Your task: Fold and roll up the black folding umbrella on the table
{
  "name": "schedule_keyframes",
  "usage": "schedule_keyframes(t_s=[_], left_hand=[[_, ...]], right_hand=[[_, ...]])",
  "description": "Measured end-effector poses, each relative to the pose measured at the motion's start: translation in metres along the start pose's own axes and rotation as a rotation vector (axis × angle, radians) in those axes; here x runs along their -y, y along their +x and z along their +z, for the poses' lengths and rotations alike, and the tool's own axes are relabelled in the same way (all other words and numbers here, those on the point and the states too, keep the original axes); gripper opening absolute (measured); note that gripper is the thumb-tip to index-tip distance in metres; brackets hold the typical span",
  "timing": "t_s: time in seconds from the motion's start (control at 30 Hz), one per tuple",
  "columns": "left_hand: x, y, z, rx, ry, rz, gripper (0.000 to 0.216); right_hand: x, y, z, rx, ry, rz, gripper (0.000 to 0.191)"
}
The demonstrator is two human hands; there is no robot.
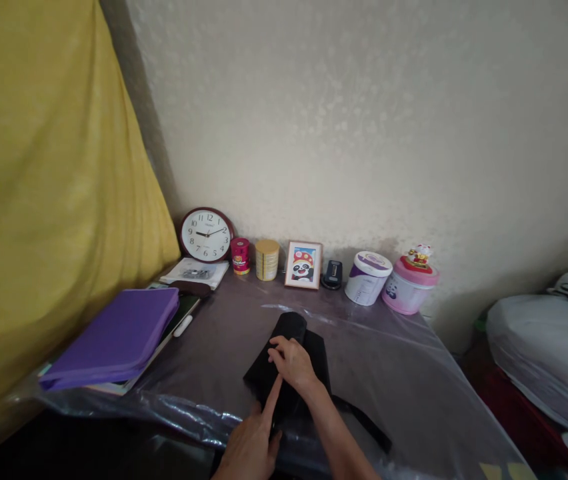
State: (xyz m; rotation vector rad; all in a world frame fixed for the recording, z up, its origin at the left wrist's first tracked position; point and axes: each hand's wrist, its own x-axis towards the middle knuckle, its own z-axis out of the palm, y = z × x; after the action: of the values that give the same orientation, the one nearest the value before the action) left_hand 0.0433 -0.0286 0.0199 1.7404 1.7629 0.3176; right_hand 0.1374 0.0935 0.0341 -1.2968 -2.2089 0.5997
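A black folded fabric item (317,350) lies near the front edge of the table, with a rounded flap at its far end. Its exact kind is unclear. A black strap (364,423) trails from it to the right. My right hand (293,363) rests on top, fingers bent and closed at the flap's edge. Lower down, my left hand (251,443) grips the near side of the fabric, its index finger stretched along it towards the right hand. Some of the left fingers are hidden, and the two hands nearly meet.
Plastic sheeting covers the table (409,380). A purple folder (114,333) lies on the left over a book. Along the wall stand a clock (207,233), a red can (240,257), a yellow tub (267,260), a panda picture (303,265), a white tub (368,279) and a pink jar (409,287).
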Motion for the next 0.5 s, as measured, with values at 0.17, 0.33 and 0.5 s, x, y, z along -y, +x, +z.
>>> schedule_keyframes(t_s=[0.17,0.33,0.5], left_hand=[[0.007,0.010,0.010,-0.036,0.059,0.019,0.067],[0.008,0.012,0.012,-0.025,0.018,0.002,0.067],[0.007,0.015,0.011,-0.017,0.005,-0.055,0.067]], right_hand=[[-0.005,-0.019,-0.007,0.038,0.120,-0.164,0.020],[-0.016,-0.041,-0.006,-0.100,0.241,-0.293,0.023],[-0.035,-0.026,-0.001,-0.125,0.100,-0.367,0.022]])
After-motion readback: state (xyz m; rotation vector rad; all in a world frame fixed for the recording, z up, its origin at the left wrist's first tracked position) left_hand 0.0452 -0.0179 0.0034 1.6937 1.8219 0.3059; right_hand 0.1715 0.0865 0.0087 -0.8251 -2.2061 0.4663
